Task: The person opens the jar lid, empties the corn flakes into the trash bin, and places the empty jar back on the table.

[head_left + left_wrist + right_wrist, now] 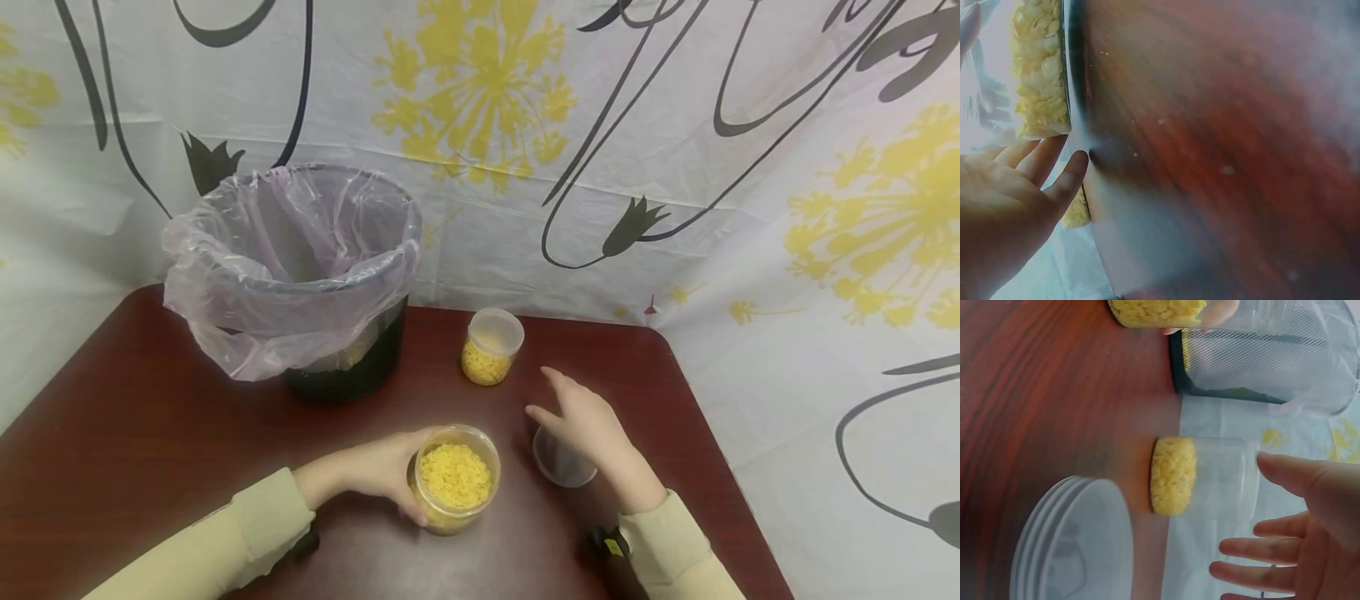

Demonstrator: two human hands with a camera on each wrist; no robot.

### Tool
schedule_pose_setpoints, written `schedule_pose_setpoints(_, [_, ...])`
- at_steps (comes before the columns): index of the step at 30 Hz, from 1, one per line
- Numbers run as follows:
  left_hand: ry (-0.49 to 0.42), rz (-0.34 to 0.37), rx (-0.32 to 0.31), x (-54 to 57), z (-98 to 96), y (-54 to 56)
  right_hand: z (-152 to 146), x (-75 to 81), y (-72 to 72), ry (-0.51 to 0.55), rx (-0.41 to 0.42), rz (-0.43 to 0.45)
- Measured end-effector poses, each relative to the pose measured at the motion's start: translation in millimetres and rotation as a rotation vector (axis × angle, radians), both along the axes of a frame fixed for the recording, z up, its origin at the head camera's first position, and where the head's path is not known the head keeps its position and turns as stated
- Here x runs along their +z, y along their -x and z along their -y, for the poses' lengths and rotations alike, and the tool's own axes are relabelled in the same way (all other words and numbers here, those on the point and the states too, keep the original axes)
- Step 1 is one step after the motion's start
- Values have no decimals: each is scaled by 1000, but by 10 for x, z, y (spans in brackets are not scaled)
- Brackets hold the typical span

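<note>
A clear round jar (450,512) of yellow flakes (455,475) stands on the table with its mouth uncovered. My left hand (382,468) holds it from the left, thumb on the near side and fingers round the far side. In the left wrist view, my left hand (1010,187) is low by the jar's flake-filled base (1041,69). My right hand (588,425) hovers with fingers spread, holding nothing. Below it lies a clear round lid (558,471), which the right wrist view shows as stacked rims (1075,544). A second jar (1216,475), part-filled with yellow flakes, stands farther back.
A black mesh bin (375,342) with a clear plastic liner (292,321) stands at the table's back left. White fabric (480,242) with yellow and grey flower prints hangs behind and beside the dark red table (150,433).
</note>
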State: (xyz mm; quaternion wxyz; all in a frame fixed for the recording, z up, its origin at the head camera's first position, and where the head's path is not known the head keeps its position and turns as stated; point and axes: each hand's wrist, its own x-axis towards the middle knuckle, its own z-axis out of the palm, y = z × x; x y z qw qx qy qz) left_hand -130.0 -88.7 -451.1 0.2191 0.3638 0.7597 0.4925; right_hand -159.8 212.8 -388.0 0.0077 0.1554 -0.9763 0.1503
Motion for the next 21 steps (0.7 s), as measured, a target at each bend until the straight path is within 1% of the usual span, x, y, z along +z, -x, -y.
schedule_pose_setpoints(2, [-5, 31, 17, 10, 21, -12, 38, 42, 16, 42, -13, -38])
schedule_pose_setpoints(4, [-1, 30, 38, 33, 47, -20, 73, 90, 30, 97, -21, -70])
schedule_pose_setpoints(8, [-4, -4, 60, 91, 109, -20, 153, 218, 63, 238, -29, -112])
schedule_pose_setpoints(9, [0, -26, 69, 111, 124, -18, 172, 251, 72, 273, -30, -119])
schedule_pose_setpoints(12, [-10, -45, 81, 158, 169, -16, 224, 341, 96, 356, -32, -135])
schedule_pose_setpoints(17, [-22, -66, 125, 252, 234, -15, 295, 444, 131, 425, -16, -150])
schedule_pose_setpoints(21, [-43, -86, 154, 347, 308, -7, 354, 514, 159, 459, 4, -146])
